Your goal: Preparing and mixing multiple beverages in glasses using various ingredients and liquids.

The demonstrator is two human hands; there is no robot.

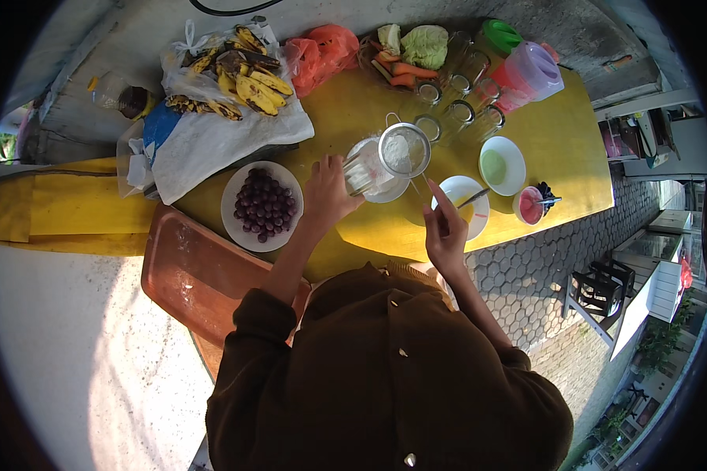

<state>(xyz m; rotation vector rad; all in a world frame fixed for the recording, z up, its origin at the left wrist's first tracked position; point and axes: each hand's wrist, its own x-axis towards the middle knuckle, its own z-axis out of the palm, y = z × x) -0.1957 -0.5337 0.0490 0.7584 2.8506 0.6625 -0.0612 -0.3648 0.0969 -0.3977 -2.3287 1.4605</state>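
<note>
My left hand (330, 191) grips a clear drinking glass (359, 175), tilted sideways over a white plate or bowl (392, 194) that has white powder in it. Between thumb and fingers, my right hand (446, 231) holds the thin handle of a fine-mesh strainer (417, 150). A heap of white powder (396, 153) lies in the mesh, above the far right side of that dish. Just beyond my right hand stands a white bowl (482, 221) with a spoon (473, 198) and some yellow content. Left of my left hand, a white plate (231, 221) bears dark purple grapes (265, 203).
Several upturned glasses (461, 112), a pink-filled pitcher (527, 76) and a basket of carrots and cabbage (409, 59) stand at the back of the yellow table (359, 232). Bananas (256, 88) lie back left. A green-filled bowl (517, 171) and pink-filled cup (530, 206) sit right. A brown tray (206, 277) is front left.
</note>
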